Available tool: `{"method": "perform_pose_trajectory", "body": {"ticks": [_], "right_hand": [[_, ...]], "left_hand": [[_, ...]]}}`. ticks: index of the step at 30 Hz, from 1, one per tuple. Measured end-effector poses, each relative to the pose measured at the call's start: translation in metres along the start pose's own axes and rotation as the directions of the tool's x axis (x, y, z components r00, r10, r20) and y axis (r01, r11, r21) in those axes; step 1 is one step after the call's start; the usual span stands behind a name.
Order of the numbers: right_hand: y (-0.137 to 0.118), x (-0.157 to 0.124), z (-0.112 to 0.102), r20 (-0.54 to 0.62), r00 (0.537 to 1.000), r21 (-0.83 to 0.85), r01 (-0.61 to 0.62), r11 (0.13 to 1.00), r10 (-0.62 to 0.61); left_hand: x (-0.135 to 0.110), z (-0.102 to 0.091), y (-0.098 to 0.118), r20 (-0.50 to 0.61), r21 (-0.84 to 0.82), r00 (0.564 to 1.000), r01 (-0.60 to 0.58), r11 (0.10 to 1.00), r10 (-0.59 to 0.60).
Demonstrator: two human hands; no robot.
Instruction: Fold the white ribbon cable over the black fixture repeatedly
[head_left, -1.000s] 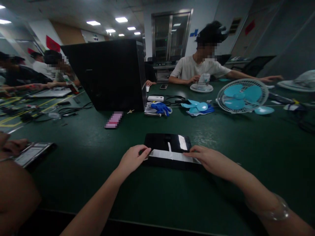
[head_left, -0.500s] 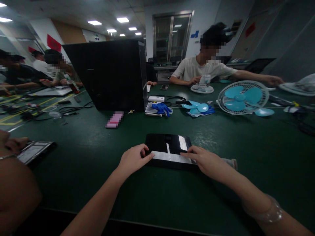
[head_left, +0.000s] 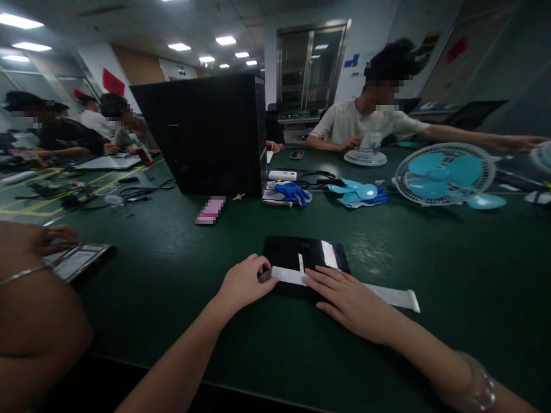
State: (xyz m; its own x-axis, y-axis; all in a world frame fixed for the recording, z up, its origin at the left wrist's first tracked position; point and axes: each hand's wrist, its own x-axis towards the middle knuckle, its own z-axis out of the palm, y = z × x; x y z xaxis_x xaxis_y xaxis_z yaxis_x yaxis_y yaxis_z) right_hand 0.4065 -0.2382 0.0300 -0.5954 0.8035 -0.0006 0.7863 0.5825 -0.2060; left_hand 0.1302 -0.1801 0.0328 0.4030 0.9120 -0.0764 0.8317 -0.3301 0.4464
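Observation:
A flat black panel (head_left: 284, 249) lies on the green table in front of me, with a silvery-white patch at its upper right. Across its front runs a white ribbon-like strip (head_left: 394, 295), finely lined and ending in a thicker edge beyond the panel's right side. My left hand (head_left: 245, 282) is closed at the panel's left edge, thumb on the strip's left end and the other fingers curled at the edge. With fingers stretched out, my right hand (head_left: 350, 298) lies flat over the middle of the strip and hides part of it.
Behind the panel are a large black case (head_left: 206, 137), a pink phone-shaped object (head_left: 210, 210), blue-white gloves (head_left: 293, 194) and a blue-bladed fan (head_left: 445, 174). A neighbour's arm (head_left: 34, 298) and a flat device (head_left: 84, 258) are at left. Another person (head_left: 370, 123) sits opposite.
My right hand has flattened and slid left along the strip, uncovering its right end. My left hand stays at the panel's left edge. The whole view has shifted slightly.

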Motion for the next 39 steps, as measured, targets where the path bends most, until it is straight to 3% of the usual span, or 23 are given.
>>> {"method": "perform_pose_trajectory", "body": {"ticks": [5, 10, 28, 33, 39], "right_hand": [[0.001, 0.002, 0.002, 0.027, 0.999, 0.016, -0.042, 0.999, 0.042], [0.000, 0.002, 0.004, 0.004, 1.000, 0.035, -0.020, 0.999, 0.020], [-0.002, 0.001, 0.005, -0.058, 0.998, 0.018, -0.016, 1.000, 0.017], [0.009, -0.003, -0.002, -0.053, 0.994, 0.056, -0.088, 0.995, 0.091], [0.027, -0.010, -0.005, 0.069, 0.989, 0.074, -0.137, 0.988, 0.132]], "left_hand": [[0.001, -0.002, 0.001, 0.029, -0.017, 0.998, 0.059, 0.998, -0.059], [0.003, 0.000, 0.000, -0.032, -0.056, 0.993, 0.112, 0.992, -0.114], [0.006, 0.002, 0.001, -0.001, -0.035, 0.991, 0.134, 0.990, -0.134], [0.005, 0.001, -0.004, -0.126, -0.087, 0.988, 0.075, 0.993, -0.085], [0.007, -0.002, -0.011, -0.309, -0.158, 0.946, 0.047, 0.986, -0.095]]}}
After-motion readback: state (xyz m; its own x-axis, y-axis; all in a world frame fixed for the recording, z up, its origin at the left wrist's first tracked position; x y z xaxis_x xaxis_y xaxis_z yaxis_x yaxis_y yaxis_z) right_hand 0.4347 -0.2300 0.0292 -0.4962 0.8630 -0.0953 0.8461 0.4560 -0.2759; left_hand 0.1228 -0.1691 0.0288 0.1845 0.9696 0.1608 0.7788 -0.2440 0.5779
